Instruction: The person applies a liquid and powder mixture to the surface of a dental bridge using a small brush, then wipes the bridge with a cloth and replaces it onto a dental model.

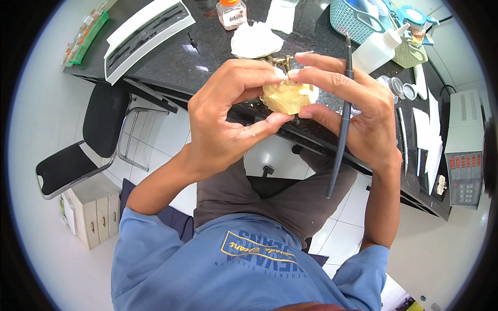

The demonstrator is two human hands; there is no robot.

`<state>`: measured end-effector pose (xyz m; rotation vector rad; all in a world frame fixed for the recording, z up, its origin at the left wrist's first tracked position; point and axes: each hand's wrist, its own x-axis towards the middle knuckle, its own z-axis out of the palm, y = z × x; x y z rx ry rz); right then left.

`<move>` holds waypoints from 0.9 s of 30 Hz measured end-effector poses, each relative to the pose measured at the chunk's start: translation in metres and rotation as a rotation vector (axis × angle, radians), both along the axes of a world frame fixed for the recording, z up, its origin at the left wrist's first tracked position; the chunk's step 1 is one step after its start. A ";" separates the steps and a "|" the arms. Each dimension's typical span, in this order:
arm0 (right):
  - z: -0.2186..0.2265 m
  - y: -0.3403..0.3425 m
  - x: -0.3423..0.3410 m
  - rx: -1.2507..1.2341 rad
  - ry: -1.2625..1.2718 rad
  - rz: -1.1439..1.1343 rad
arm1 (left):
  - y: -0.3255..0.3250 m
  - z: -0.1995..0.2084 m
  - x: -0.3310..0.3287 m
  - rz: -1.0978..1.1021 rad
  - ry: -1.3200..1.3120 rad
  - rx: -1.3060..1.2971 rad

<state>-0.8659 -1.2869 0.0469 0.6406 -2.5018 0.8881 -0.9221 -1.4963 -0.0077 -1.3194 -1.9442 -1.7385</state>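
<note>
A yellow dental model [288, 98] with a row of teeth is held between both hands, just over the near edge of the bench. My left hand [220, 111] grips its left side, thumb underneath and index fingertip on the teeth. From the other side, my right hand [371, 109] holds it with thumb and index finger. A slim dark brush-like tool [340, 150] is also tucked between the fingers of my right hand, its metal tip pointing away. Behind the model, partly hidden by it, is a brass-coloured metal articulator [283, 61].
On the black bench [218, 46] are a white lump [256, 40], an orange-lidded jar [231, 14], a white squeeze bottle [377, 51] and a teal basket [355, 23]. A long white tray [148, 39] lies left; a control box [464, 155] stands right. A black chair [106, 119] is left.
</note>
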 end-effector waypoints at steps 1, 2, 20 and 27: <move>0.000 0.000 0.000 0.000 0.000 0.001 | -0.001 -0.001 -0.001 0.001 0.000 0.000; 0.001 0.000 0.000 0.008 -0.010 0.003 | -0.002 -0.002 -0.001 0.003 0.021 -0.016; -0.018 -0.007 -0.002 -0.097 0.105 -0.018 | 0.005 -0.012 -0.004 0.065 -0.055 0.078; -0.018 -0.011 -0.001 -0.113 0.102 -0.045 | 0.006 -0.011 -0.006 0.059 -0.044 0.104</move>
